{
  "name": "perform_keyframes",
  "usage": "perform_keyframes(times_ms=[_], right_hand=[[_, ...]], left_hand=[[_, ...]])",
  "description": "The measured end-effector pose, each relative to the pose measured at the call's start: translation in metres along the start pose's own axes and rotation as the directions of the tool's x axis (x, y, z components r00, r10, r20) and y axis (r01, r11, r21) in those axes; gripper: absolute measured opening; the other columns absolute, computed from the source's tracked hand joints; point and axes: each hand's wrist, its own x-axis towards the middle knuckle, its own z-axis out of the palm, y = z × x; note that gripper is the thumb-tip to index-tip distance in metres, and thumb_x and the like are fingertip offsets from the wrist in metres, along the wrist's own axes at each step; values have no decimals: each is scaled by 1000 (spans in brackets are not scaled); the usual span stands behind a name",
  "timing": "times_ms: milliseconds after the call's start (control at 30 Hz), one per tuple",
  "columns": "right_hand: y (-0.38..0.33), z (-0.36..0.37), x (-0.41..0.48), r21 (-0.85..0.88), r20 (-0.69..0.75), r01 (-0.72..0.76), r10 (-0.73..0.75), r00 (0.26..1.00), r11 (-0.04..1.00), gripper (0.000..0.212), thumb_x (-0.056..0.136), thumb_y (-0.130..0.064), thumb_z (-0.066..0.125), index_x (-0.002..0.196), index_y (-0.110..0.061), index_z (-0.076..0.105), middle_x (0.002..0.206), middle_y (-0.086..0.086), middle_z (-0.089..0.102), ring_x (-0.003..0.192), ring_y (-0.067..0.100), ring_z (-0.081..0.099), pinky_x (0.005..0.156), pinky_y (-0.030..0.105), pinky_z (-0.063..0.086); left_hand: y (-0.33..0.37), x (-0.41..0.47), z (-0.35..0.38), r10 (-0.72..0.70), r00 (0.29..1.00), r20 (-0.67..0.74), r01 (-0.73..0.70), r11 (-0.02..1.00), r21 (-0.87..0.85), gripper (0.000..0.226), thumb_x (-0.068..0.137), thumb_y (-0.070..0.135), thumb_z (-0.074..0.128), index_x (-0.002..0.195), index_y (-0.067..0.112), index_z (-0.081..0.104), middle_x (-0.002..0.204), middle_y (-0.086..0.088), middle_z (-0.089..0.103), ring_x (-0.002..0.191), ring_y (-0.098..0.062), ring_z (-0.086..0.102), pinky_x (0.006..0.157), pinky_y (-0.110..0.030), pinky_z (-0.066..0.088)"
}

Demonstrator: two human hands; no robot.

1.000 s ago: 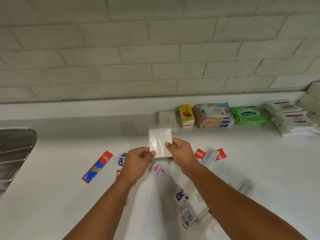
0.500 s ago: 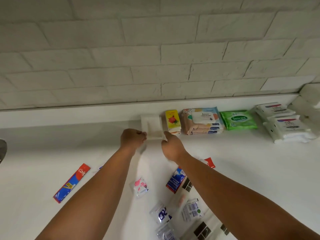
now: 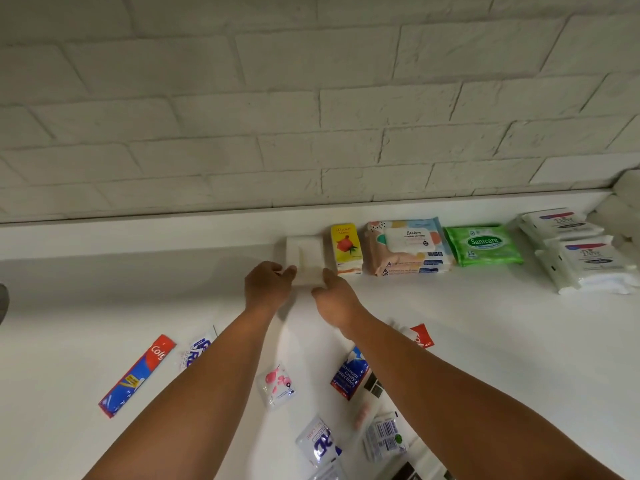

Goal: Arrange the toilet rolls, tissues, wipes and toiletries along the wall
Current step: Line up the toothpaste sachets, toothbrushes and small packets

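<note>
White tissue pack (image 3: 306, 252): flat, soft, rectangular, film-wrapped. It lies on the smooth white counter (image 3: 104, 289) at the wall's ledge, just left of the yellow pack (image 3: 345, 247). Our left hand (image 3: 268, 287) and right hand (image 3: 334, 299) cover its near corners; we cannot tell whether they pinch or merely touch it. Glossy sachets (image 3: 320, 445) at the bottom edge: blurred, partly cut off.

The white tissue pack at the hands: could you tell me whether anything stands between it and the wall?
Nothing visible does. The white plastic-wrapped tissue pack lies against the white wall ledge, just left of the yellow tissue pack, with the left hand and right hand touching its near corners.
</note>
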Motion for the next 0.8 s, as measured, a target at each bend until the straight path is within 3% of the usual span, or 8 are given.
perform_keyframes(times_ms=[100, 167, 400, 467, 533, 633, 733, 800], right_hand=[[0, -1, 1, 31, 10, -15, 14, 1000, 999, 30, 92, -2, 46, 122, -5, 51, 113, 14, 60, 105, 29, 59, 89, 31, 48], [-1, -1, 1, 49, 28, -26, 25, 999, 998, 28, 92, -1, 45, 120, -5, 50, 111, 14, 59, 103, 28, 59, 87, 31, 49], [-4, -3, -3, 69, 25, -13, 11, 1000, 998, 32, 89, -3, 47, 120, -9, 53, 112, 14, 62, 106, 31, 60, 95, 41, 52], [-5, -4, -8, 41, 15, -5, 4, 1000, 999, 30, 90, -6, 48, 120, -8, 52, 113, 15, 61, 108, 34, 60, 92, 39, 51], [-6, -5, -19, -17, 13, 5, -5, 1000, 1000, 31, 94, -11, 50, 125, -7, 49, 121, 15, 60, 113, 33, 58, 88, 30, 45], [-9, -8, -39, -107, 60, 6, 0, 998, 994, 48, 97, -23, 51, 141, -7, 39, 142, 14, 48, 130, 31, 47, 99, 29, 38], [-6, -5, -57, -234, 89, 54, -34, 995, 971, 63, 98, -34, 52, 150, -8, 30, 153, 10, 39, 140, 28, 38, 111, 31, 30], [-3, 2, -69, -274, 83, 95, -75, 994, 957, 62, 96, -37, 54, 149, -11, 35, 152, 8, 42, 139, 25, 40, 112, 30, 31]], left_hand=[[1, -3, 1, 59, 998, 7, -60, 996, 72, 50, 94, 37, 58, 58, 3, 55, 58, -12, 59, 63, -29, 57, 53, -28, 33], [2, -6, 1, 82, 997, 5, -83, 990, 119, 52, 95, 34, 57, 50, 11, 43, 49, -5, 46, 56, -25, 49, 50, -27, 28], [5, -7, 0, 86, 996, 7, -86, 984, 154, 54, 98, 35, 53, 50, 13, 41, 49, -3, 44, 57, -24, 47, 50, -27, 26], [3, -9, -3, 75, 997, 4, -75, 988, 135, 50, 97, 38, 52, 56, 10, 50, 57, -7, 54, 65, -27, 54, 53, -27, 31], [1, -15, -9, 69, 998, 2, -69, 991, 114, 38, 97, 40, 53, 77, 11, 68, 80, -3, 69, 83, -25, 63, 67, -27, 41], [-3, -32, -19, 118, 993, -16, -117, 990, 84, 33, 96, 39, 58, 111, 13, 72, 108, 1, 73, 102, -19, 66, 87, -24, 44], [-8, -57, -29, 168, 985, -26, -166, 984, 59, 29, 95, 37, 62, 111, 15, 72, 108, 2, 73, 96, -15, 68, 83, -19, 41], [-17, -74, -35, 197, 980, -32, -196, 980, 34, 26, 93, 35, 65, 109, 17, 74, 109, 5, 73, 92, -14, 68, 81, -20, 43]])
